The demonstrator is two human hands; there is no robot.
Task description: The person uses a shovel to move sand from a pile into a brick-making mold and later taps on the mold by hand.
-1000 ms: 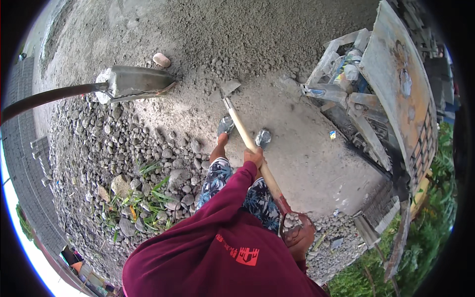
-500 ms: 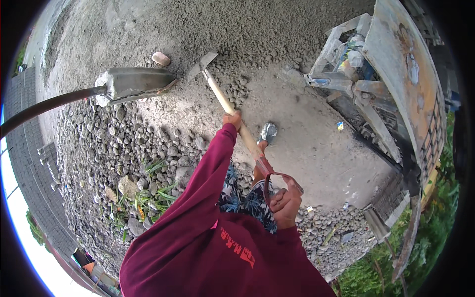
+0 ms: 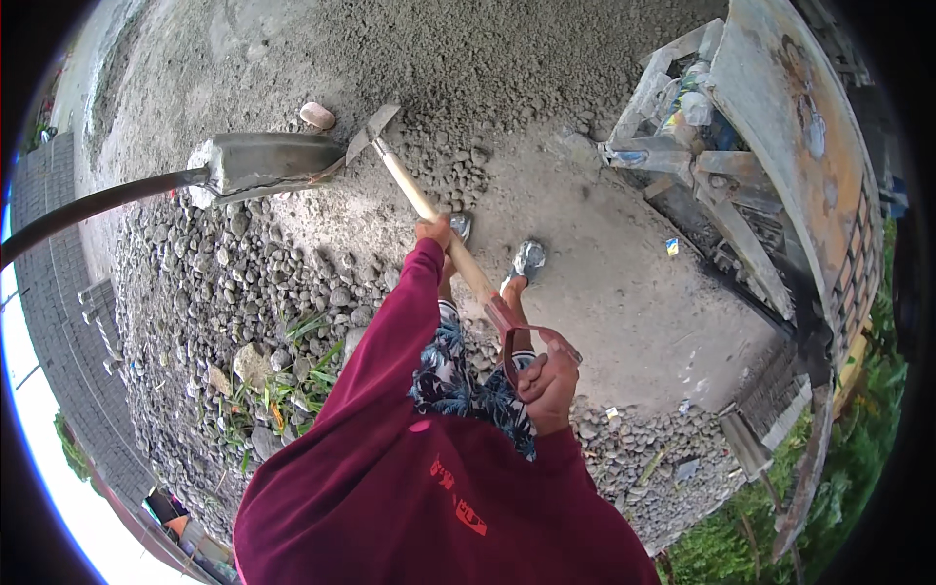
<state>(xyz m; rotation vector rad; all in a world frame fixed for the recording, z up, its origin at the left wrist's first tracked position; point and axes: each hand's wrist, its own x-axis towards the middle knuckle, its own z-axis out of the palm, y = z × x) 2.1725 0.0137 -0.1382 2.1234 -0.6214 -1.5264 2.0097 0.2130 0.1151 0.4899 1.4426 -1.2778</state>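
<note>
- We hold a hoe (image 3: 429, 210) in both hands, its pale wooden handle running from our lap up and to the left.
- Left hand (image 3: 436, 232): wrapped around the handle about midway along it, fingers closed on the wood, dark red sleeve reaching to the wrist.
- Right hand (image 3: 548, 382): clenched around the red grip at the handle's near end, close to our body.
- The hoe's metal blade (image 3: 371, 134) sits at the edge of the grey gravel-and-sand heap (image 3: 468, 78), just beside the scoop of a second shovel (image 3: 268, 164).
- That shovel's long dark handle leaves the view at the left; we cannot see who holds it.
- A pinkish stone (image 3: 317, 115) lies on the heap just above the shovel scoop.
- Our two feet (image 3: 526, 261) stand on the smoother grey ground below the heap, either side of the handle.
- Left of us: a spread of rounded pebbles (image 3: 205, 292) with tufts of grass (image 3: 292, 366).
- Right: a worn, rust-stained concrete mixer (image 3: 780, 166), well apart from the blade.
</note>
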